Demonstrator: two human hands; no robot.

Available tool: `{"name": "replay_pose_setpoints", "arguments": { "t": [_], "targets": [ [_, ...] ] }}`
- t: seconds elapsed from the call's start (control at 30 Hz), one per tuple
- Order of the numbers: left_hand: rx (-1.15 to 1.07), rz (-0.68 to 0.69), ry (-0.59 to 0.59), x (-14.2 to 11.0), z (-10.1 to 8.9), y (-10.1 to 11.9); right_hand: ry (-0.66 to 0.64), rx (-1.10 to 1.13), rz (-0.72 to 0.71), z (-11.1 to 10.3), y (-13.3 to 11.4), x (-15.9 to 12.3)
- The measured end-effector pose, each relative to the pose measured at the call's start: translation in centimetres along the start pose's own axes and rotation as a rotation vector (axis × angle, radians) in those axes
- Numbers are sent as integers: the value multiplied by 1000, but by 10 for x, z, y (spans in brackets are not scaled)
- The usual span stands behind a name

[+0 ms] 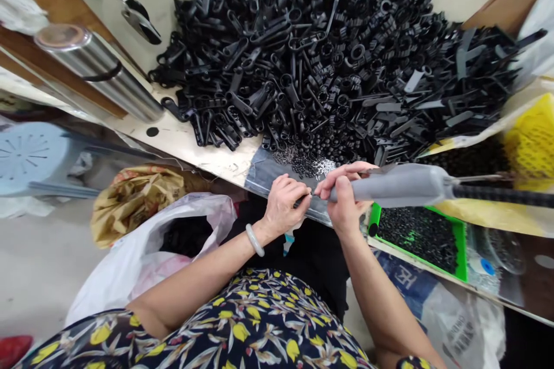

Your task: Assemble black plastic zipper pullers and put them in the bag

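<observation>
My left hand (283, 204) is closed in a pinch at the table's front edge, gripping a small black part (299, 202) mostly hidden by the fingers. Wrapped round a grey electric screwdriver (396, 185) is my right hand (346, 207); the tool lies nearly level, its tip pointing left at the part. The fingertips of both hands almost meet there. Just beyond them, small silvery pins (324, 168) and tiny black pieces (305, 161) are strewn on a dark mat (264, 168). A large heap of black plastic parts (294, 52) covers the table behind.
A green tray (462, 248) of small black pieces sits at the right. A steel flask (104, 72) stands at the left, near hanging keys (141, 20). Below are an open white bag (108, 277), a brown sack (130, 202) and a blue stool (34, 155).
</observation>
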State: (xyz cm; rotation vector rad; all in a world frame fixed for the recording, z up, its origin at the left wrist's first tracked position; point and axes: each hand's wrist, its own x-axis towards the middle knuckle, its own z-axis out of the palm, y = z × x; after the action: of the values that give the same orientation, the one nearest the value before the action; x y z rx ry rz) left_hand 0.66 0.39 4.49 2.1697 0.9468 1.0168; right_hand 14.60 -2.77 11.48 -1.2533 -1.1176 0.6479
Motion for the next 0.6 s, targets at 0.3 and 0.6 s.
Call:
{"name": "replay_pose_setpoints", "arguments": {
  "t": [0.3, 0.6],
  "targets": [
    [9, -8, -25, 1, -2, 1, -2, 44, -9, 10, 16, 6],
    [-37, 8, -15, -1, -2, -4, 5, 43, -41, 15, 20, 8]
  ]
}}
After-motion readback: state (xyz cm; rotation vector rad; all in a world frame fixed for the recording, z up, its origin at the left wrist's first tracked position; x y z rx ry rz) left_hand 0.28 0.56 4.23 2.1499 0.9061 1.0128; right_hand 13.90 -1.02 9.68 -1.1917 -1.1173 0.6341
